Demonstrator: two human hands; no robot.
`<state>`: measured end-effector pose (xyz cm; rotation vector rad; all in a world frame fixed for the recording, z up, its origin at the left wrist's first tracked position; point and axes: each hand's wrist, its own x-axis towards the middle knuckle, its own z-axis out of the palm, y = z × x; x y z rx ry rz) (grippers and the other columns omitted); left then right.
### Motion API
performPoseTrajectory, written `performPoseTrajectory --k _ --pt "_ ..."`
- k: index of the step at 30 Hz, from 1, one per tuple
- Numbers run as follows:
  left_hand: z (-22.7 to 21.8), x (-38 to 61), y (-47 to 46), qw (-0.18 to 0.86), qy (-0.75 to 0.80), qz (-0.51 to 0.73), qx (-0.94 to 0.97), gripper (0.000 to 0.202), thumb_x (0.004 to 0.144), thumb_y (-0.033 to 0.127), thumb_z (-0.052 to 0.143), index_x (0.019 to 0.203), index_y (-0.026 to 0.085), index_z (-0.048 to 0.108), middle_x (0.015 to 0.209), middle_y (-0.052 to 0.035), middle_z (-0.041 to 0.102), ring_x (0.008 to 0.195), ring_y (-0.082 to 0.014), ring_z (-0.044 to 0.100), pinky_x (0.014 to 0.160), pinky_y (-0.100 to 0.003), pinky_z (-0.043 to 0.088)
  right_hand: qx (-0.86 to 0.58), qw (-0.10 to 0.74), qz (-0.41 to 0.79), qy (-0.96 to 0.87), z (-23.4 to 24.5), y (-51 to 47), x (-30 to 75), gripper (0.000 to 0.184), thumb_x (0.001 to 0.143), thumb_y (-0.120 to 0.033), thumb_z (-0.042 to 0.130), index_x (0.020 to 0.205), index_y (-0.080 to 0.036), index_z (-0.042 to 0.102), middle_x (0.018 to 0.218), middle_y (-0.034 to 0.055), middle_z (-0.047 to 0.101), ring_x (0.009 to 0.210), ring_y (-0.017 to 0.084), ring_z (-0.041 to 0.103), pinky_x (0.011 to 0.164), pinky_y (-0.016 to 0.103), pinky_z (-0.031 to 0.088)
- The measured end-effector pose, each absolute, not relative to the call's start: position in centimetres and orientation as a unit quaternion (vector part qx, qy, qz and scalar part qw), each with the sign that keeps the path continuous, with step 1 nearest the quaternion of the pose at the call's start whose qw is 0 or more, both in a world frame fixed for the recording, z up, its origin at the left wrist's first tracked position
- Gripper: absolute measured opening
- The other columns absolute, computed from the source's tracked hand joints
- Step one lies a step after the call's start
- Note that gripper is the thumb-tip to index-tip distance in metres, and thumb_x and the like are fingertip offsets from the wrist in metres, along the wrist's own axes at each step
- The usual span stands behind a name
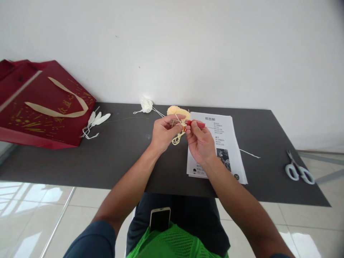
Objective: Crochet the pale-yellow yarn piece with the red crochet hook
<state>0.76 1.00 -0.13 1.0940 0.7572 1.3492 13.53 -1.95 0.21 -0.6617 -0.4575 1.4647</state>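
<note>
My left hand (164,133) is closed in a pinch on pale yellow yarn (176,139), with loose loops hanging below the fingers and a strand over the index finger. In my right hand (202,146) is a red-handled crochet hook (198,124), its tip end pointing left into the yarn between both hands. The fingers hide most of the stitches. Just behind the left hand lies a pale yellow yarn ball (176,111). Printed sheets (231,143) with text and a photo lie under the right hand.
A white yarn ball (146,105) sits by the wall. White leaf-shaped pieces (98,118) lie beside a dark red gift bag (53,107) at left. Scissors (299,171) rest near the dark table's (166,175) right edge. A phone (160,219) is at my lap.
</note>
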Motion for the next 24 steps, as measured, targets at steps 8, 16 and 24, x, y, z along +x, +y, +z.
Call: performPoseTrajectory --k 8,16,24 --pt "-0.33 1.16 0.96 0.550 0.354 0.591 0.472 0.058 0.071 0.016 0.078 0.128 0.023 0.071 0.076 0.0028 0.071 0.065 -0.0092 0.065 0.067 -0.024 0.052 -0.294 0.678 0.641 -0.209 0.14 -2.11 13.15 0.014 0.079 -0.026 0.084 0.084 -0.019 0.073 0.087 -0.0024 0.077 0.070 0.003 0.068 0.067 0.010 0.060" --pt "-0.36 1.67 0.57 0.504 0.372 0.608 0.489 0.046 0.073 0.014 0.075 0.118 0.021 0.073 0.081 0.0020 0.071 0.070 -0.0095 0.067 0.069 -0.023 0.053 -0.303 0.684 0.623 -0.229 -0.18 -2.16 13.03 0.014 0.081 -0.029 0.082 0.086 -0.021 0.072 0.090 -0.0018 0.076 0.072 0.005 0.066 0.069 0.014 0.059" --pt "0.25 1.74 0.25 0.507 0.382 0.609 0.475 0.044 0.070 0.013 0.074 0.114 0.020 0.073 0.077 0.0029 0.067 0.066 -0.0094 0.063 0.066 -0.023 0.051 -0.311 0.688 0.606 -0.252 -0.16 -2.26 13.25 0.013 0.083 -0.030 0.080 0.087 -0.022 0.070 0.090 -0.0026 0.074 0.071 0.005 0.063 0.065 0.017 0.055"
